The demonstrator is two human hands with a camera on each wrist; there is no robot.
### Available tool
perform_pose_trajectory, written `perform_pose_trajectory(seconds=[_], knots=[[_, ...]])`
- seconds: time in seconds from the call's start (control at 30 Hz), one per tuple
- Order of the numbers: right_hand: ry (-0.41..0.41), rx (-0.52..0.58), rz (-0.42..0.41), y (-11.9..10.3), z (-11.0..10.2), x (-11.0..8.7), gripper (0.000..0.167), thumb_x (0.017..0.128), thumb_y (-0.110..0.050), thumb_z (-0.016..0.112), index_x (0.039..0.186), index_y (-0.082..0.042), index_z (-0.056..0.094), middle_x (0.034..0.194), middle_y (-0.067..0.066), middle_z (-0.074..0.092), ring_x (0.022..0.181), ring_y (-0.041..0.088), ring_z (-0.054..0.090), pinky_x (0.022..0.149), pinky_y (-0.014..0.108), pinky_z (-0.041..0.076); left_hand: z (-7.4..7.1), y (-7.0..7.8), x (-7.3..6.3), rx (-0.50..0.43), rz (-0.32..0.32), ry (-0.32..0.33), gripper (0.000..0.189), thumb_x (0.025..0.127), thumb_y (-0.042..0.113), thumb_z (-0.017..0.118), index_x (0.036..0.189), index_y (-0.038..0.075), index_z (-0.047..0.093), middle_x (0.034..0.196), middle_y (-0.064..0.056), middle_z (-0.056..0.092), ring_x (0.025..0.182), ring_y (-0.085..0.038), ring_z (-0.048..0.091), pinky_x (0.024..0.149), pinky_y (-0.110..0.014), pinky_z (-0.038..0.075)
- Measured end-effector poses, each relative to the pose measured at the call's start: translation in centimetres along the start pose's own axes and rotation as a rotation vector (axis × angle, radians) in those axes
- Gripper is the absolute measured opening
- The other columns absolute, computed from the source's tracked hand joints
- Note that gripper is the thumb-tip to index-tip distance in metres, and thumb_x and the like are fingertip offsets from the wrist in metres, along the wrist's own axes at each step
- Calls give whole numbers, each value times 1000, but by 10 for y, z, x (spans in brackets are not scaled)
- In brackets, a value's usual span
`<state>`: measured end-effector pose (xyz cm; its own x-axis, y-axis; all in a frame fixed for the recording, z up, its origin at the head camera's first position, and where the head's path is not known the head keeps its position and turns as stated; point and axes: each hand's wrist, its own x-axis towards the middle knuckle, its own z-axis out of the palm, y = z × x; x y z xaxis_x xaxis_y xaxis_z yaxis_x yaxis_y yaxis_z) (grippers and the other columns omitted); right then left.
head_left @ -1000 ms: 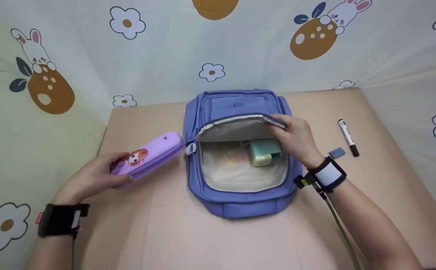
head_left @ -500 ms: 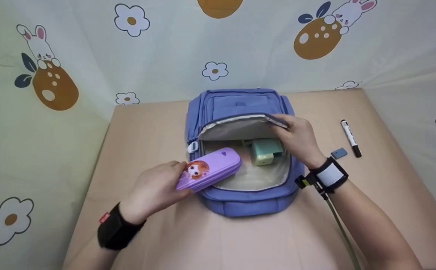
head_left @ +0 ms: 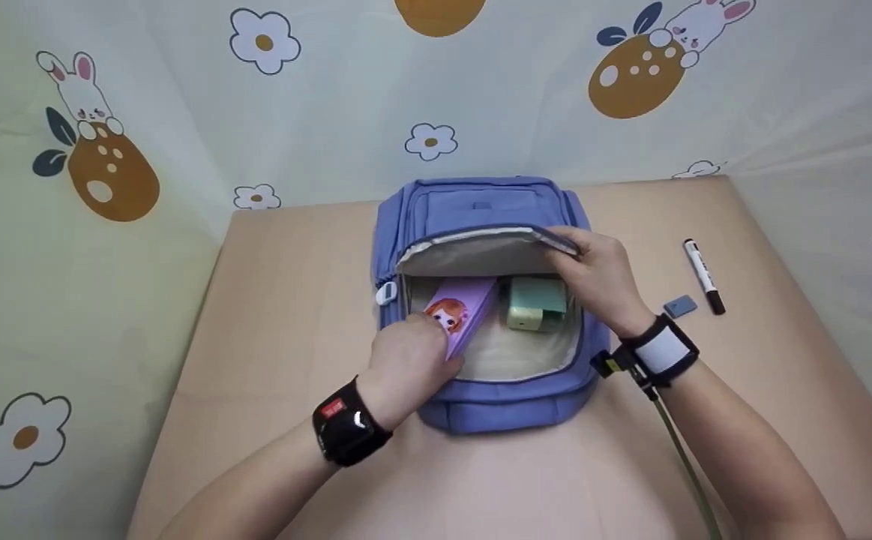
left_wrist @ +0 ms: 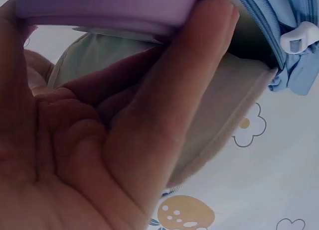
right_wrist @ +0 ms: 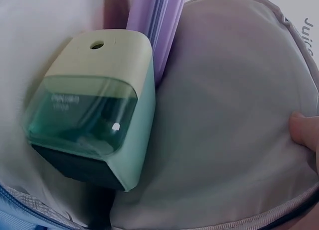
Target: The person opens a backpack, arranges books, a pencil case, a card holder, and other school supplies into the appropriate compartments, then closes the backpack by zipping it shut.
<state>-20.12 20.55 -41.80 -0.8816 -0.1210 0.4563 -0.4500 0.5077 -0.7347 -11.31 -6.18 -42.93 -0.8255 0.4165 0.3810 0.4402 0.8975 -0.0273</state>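
Observation:
My left hand (head_left: 409, 367) grips the near end of a purple pencil case (head_left: 473, 300) printed with a red-haired cartoon girl. The case's far end reaches into the unzipped front pocket of a blue backpack (head_left: 510, 416), under the flap. From the left wrist, thumb and fingers pinch the case (left_wrist: 104, 8) on its two sides. My right hand (head_left: 600, 277) pinches the edge of the pocket flap (head_left: 473, 255) and holds it up. Inside the pocket, right of the case, lies a green and cream pencil sharpener (right_wrist: 89, 110), seen closely in the right wrist view.
A black-and-white marker (head_left: 703, 276) and a small blue eraser-like block (head_left: 680, 306) lie on the tan tabletop (head_left: 293, 300), right of the backpack. A patterned cloth (head_left: 346, 97) stands behind and at both sides. A white zipper pull (head_left: 386, 293) hangs at the pocket's left corner.
My left hand has carried the pencil case from left of the backpack rightward into the open pocket, turning its far end away from me. My right hand keeps holding the flap.

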Motion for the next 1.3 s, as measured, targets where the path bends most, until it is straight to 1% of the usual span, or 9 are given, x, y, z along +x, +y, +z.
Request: perform_pose_trajectory(seconds=[0.43,0.6,0.73,0.83,0.97,1.07,1.13,1.2,1.3], knots=[[-11,82,-34,-2,3,-6,23,96,-7,72,117,-11,78,110,-2,76,100,10,70,83,17,55,37,18,41,55,-151,-158,49,83,48,80,84,-1,74,79,-15,69,65,-27,67,47,-43,55],[5,72,-47,-4,4,-5,23,95,-5,73,116,-9,78,110,0,76,101,13,71,83,16,54,46,21,48,44,-145,-144,54,84,56,77,79,2,74,77,-12,68,65,-26,67,46,-42,54],[7,61,-44,-1,5,-7,23,94,-6,74,116,-8,78,110,2,76,100,14,70,83,15,53,47,17,42,9,-110,-74,60,83,60,77,73,1,70,73,-11,65,60,-27,66,44,-42,52],[-12,69,-44,1,4,-9,24,94,-4,73,117,-10,78,110,0,76,101,13,70,84,16,53,40,11,32,9,-41,34,59,84,60,76,70,3,67,69,-9,62,56,-26,63,42,-41,50],[-51,68,-63,1,0,-12,29,93,0,71,119,-14,77,113,-3,75,103,12,69,87,18,53,13,0,23,-42,223,305,34,94,36,72,80,5,69,75,-5,63,59,-20,61,45,-35,50],[-79,52,-91,0,-3,-13,32,93,0,72,121,-14,77,117,-2,74,107,14,69,91,20,53,-8,-13,26,-62,388,479,17,98,14,65,109,4,73,98,-8,68,83,-23,66,69,-33,59],[-96,37,-109,-1,-5,-16,34,93,0,73,123,-14,75,120,-1,73,111,15,68,94,23,53,-16,-22,31,-77,389,510,32,98,9,64,129,4,67,117,-11,68,104,-27,66,90,-37,57],[-111,10,-128,-1,-6,-19,35,93,-1,73,126,-14,74,124,-1,72,114,16,67,96,25,52,-18,-31,35,-105,349,486,41,97,11,68,137,2,63,128,-14,67,117,-30,63,104,-41,50],[-128,-36,-160,0,-7,-27,40,92,3,72,128,-12,72,127,1,70,118,19,65,101,28,50,-13,-40,34,-198,309,421,40,94,9,73,132,0,65,126,-14,69,118,-29,65,103,-40,51]])
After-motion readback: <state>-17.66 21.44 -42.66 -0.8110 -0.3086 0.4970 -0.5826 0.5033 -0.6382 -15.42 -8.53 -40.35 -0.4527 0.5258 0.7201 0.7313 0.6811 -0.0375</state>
